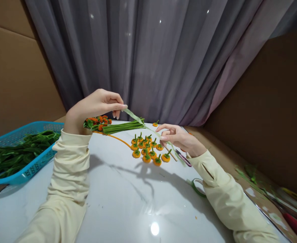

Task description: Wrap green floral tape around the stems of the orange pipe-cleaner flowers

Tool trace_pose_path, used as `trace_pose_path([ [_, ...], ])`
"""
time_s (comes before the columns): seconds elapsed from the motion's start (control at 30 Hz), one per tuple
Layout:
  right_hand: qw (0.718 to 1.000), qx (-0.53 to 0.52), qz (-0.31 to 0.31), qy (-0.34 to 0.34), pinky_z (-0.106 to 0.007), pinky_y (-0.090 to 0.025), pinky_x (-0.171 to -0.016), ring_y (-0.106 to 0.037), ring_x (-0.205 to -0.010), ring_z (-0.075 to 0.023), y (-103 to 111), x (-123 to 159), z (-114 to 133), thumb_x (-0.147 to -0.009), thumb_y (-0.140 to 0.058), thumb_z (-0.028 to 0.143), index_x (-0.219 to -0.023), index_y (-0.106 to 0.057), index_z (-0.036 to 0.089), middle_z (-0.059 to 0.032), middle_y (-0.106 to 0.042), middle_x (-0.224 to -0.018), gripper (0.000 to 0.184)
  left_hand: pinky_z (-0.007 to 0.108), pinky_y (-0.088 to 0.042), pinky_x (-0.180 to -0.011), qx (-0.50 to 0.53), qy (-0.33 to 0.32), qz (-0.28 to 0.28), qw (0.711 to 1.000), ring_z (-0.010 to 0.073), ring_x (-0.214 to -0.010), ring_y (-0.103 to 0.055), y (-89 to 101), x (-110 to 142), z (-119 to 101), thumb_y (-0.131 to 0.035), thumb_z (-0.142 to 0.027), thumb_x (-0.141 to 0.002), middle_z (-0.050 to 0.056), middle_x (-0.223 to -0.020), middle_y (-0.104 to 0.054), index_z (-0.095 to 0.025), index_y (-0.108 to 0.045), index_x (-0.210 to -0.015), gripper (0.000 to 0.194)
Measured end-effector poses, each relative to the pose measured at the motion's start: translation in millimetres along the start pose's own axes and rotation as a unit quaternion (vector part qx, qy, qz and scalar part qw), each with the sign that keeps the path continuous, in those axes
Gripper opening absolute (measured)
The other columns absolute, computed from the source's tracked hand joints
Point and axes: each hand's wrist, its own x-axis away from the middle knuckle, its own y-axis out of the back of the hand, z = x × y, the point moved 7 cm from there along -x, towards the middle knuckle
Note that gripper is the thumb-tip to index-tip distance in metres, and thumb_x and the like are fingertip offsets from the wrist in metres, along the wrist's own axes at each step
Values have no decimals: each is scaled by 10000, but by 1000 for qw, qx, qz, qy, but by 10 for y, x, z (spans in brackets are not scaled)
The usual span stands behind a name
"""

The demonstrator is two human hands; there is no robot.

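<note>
We are holding a pale green strip [135,116] slantwise in the air above the far half of the white table [128,209], its upper end pinched narrowly between thumb and fingers of our left hand [105,103] and its lower part pinched in our right hand [180,138], with a loose tail hanging past it. Just under the right hand, a thin stick [173,154] and a pair of scissors [185,158] are lying close together, and a cluster of orange flower heads [147,150] is standing stems up beside them, crowding the space beneath the strip. Behind that cluster, a bundle of green stems [123,127] is lying near some orange-red flowers [100,120], and an orange cord [115,137] is curving out towards the flower heads. A blue basket [34,172] heaped with green leaves [24,148] is bounding the left side, near our left sleeve, while a green tape roll [198,187] is sitting partly hidden beside our right forearm. A grey curtain [150,60] is closing off the back, and brown panels [262,101] are flanking both sides. The table's right edge is running slantwise under our right forearm, with scraps lying beyond it; between our forearms, the tabletop is widening towards us, showing shadows, specks and a bright reflection.
</note>
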Motion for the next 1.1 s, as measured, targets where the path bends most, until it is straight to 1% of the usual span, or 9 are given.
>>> trace_pose_path([
  [0.2, 997, 42, 43, -43, -213, -429, -539, -597, -548, -98, -36, 67, -6, -682, -759, 154, -991, -623, 132, 52, -599, -574, 339, 170, -440, -514, 7, 26, -52, 998, 103, -552, -586, 135, 37, 106, -623, -345, -806, 12, -592, -629, -134, -620, -694, 239],
  [0.33, 998, 51, 31, -33, -242, -448, -583, -599, -581, -110, -45, 39, -21, -753, -719, 241, -981, -642, 121, 33, -591, -596, 269, 168, -432, -507, 15, 13, -51, 998, 102, -549, -589, 107, 41, 35, -631, -355, -801, 5, -593, -630, -137, -625, -700, 240],
  [0.43, 999, 45, -17, 2, -266, -481, -704, -639, -779, -141, -48, -9, -14, -779, -704, 267, -1018, -632, 151, -33, -674, -825, 275, 155, -417, -493, 29, -17, -6, 999, 94, -551, -587, -49, 18, -125, -616, -335, -812, 4, -603, -644, -130, -636, -714, 228],
  [0.53, 998, 13, -28, 56, -317, -447, -917, -579, -1094, -185, -129, -39, 13, -771, -714, 247, -1138, -578, 211, -74, -619, -1185, 393, 140, -394, -478, 22, -74, 58, 995, 83, -551, -586, -281, -10, -334, -595, -323, -829, -3, -612, -654, -131, -645, -733, 220],
  [0.6, 996, -26, -5, 84, -346, -391, -1008, -533, -1175, -189, -213, -43, 24, -767, -719, 249, -1195, -541, 244, -63, -583, -1257, 464, 138, -390, -481, 21, -122, 114, 986, 75, -535, -580, -452, -16, -458, -577, -301, -842, -11, -594, -647, -135, -644, -740, 206],
  [0.67, 994, -55, 19, 88, -372, -373, -1030, -558, -1144, -192, -284, -36, 18, -758, -728, 264, -1219, -524, 255, -54, -608, -1215, 505, 142, -405, -500, 26, -162, 161, 973, 77, -538, -589, -592, -10, -540, -553, -268, -855, -5, -600, -653, -136, -639, -768, 180],
  [0.8, 994, -83, 51, 53, -407, -455, -932, -656, -927, -190, -367, -9, -16, -735, -740, 208, -1247, -494, 249, -30, -668, -1004, 570, 153, -428, -528, 22, -198, 204, 959, 87, -563, -608, -718, 5, -580, -508, -235, -886, 16, -630, -661, -131, -631, -810, 178],
  [0.93, 990, -105, 81, 56, -334, -532, -733, -666, -732, -153, -434, 21, 31, -732, -728, 151, -1231, -495, 231, 15, -640, -826, 557, 147, -420, -511, 10, -201, 198, 959, 82, -541, -595, -697, 11, -572, -520, -245, -888, 6, -604, -645, -130, -626, -815, 172],
  [1.1, 990, -97, 85, 51, -219, -469, -487, -572, -517, -76, -467, 55, 65, -713, -732, 116, -1234, -487, 228, 55, -571, -735, 587, 146, -402, -492, 0, -198, 160, 967, 77, -516, -583, -598, 5, -561, -538, -277, -884, -4, -574, -636, -132, -633, -795, 195],
])
